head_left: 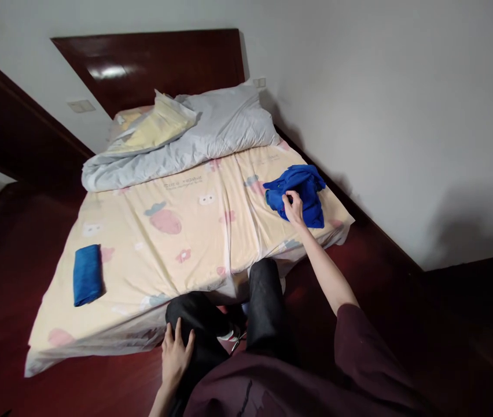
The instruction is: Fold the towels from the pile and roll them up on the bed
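Head camera, looking down: the right hand [293, 207] is at the near-left part of a crumpled royal-blue cloth [311, 186], which lies in a loose heap of soft, irregular folds on the right side of the bed. Its fingers and thumb are curled close together against the fabric (whether a fold is caught between them, I cannot tell). The left hand [174, 354] rests on the knee of the dark trousers [268, 301], its fingers spread apart and its grasp slack, with nothing held.

Near the left edge of the bed sits a folded blue bundle [87, 275], a compact, smooth-sided rectangle, duller in tone than the heap. Under both is the cream bedsheet [198, 243], printed with pink strawberries, flowers and white animal faces; long creases run down its middle, and its edge droops at the foot of the bed. Toward the head, a puffy, wrinkled grey quilt [229, 119] stretches across, with a pale yellow piece of fabric [159, 124] peaked on top. Behind stands a flat headboard [164, 63] of polished, reddish-brown wood, glossy where light strikes it.
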### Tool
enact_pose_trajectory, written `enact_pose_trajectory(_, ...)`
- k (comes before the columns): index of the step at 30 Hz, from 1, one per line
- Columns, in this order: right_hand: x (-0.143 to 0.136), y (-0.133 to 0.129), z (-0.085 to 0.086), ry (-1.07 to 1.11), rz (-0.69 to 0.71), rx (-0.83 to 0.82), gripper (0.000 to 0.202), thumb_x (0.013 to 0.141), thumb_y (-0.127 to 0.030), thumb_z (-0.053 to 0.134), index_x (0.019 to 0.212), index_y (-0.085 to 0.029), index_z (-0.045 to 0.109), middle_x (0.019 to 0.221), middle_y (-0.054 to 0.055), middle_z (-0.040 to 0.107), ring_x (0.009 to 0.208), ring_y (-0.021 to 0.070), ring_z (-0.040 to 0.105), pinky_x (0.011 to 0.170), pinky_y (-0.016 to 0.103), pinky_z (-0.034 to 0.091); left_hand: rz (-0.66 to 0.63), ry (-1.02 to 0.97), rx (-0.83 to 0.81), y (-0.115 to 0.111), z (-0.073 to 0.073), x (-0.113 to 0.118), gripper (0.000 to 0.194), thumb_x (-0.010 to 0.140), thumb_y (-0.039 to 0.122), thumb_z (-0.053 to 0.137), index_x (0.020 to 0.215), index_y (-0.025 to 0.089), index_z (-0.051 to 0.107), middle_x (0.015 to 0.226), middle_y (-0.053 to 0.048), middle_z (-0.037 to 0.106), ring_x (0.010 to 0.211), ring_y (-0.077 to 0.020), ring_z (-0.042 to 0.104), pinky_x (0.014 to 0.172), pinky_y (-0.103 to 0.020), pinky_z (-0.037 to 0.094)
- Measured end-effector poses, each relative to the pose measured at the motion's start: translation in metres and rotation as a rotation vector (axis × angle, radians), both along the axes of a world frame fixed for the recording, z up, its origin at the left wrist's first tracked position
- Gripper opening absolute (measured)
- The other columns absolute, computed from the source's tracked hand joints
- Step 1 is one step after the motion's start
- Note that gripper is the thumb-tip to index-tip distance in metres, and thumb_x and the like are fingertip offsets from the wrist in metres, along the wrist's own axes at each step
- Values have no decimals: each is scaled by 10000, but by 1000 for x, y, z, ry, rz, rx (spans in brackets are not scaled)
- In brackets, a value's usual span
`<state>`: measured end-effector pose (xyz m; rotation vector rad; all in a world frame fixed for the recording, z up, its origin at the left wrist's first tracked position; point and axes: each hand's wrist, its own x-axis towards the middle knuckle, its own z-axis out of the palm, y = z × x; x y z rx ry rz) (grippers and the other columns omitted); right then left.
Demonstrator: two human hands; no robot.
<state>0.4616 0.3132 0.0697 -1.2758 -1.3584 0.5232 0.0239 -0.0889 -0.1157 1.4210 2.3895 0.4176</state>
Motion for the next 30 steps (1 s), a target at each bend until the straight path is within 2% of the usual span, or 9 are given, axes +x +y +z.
enact_pose_trajectory(3,-26,-20,28,73,151,64,250,922,-460,539,937,-222,615,959,43,677,950,210,628,943,332,497,-20,-16,-22,2,8,-1,736,915,515,466,1499,71,526,1628,-292,376,1514,-479,395,1203,-633,382)
enact_pose_trajectory(6,-58,-37,49,153,262,43,279,907,-504,545,926,-228,582,857,-3,635,840,177,614,843,296,502,-90,-111,50,16,31,5,588,886,473,512,1357,139,623,1503,-225,542,1446,-422,502,1203,-611,412)
enact_pose_trajectory(11,-123,-76,58,160,494,-8,274,894,-499,582,911,-226,596,874,4,675,887,184,650,876,309,523,-232,-299,341,64,103,49,573,939,533,549,1407,202,561,1420,-163,594,1345,-337,598,1142,-538,520)
enact_pose_trajectory(14,-159,-118,54,143,644,-46,280,909,-507,595,925,-229,622,921,11,702,935,192,671,937,329,528,-262,-304,568,97,152,82,691,933,505,645,1530,222,442,1537,-166,493,1438,-320,524,1130,-499,543)
enact_pose_trajectory(17,-185,-169,43,143,763,-92,276,930,-507,606,962,-235,641,956,19,712,959,200,683,953,340,537,-281,-269,759,121,185,99,692,927,450,694,1530,210,454,1520,-167,504,1446,-313,519,1143,-494,532)
enact_pose_trajectory(19,-194,-200,32,170,798,-144,272,946,-505,609,999,-241,645,966,25,715,916,200,687,903,339,554,-275,-233,804,126,193,99,488,966,401,643,1414,217,585,1348,-135,634,1304,-283,634,1097,-463,560)
enact_pose_trajectory(22,-199,-236,12,243,770,-245,265,958,-507,610,1023,-253,644,978,34,721,880,207,700,845,343,569,-325,-209,757,114,191,87,274,1010,357,562,1213,261,719,1118,-80,730,1060,-240,729,965,-387,607)
enact_pose_trajectory(26,-196,-260,-7,240,865,-336,224,967,-449,597,1057,-259,675,978,39,741,968,228,737,912,374,580,-398,-276,654,77,180,68,282,1026,335,499,1111,271,760,1061,-67,757,967,-215,743,864,-319,606)
enact_pose_trajectory(30,-199,-263,-16,105,1013,-278,305,957,-272,565,1238,-281,684,967,19,765,975,212,750,1007,406,560,-283,-339,591,41,176,56,304,1020,329,456,998,236,745,934,-72,746,825,-197,719,768,-296,581)
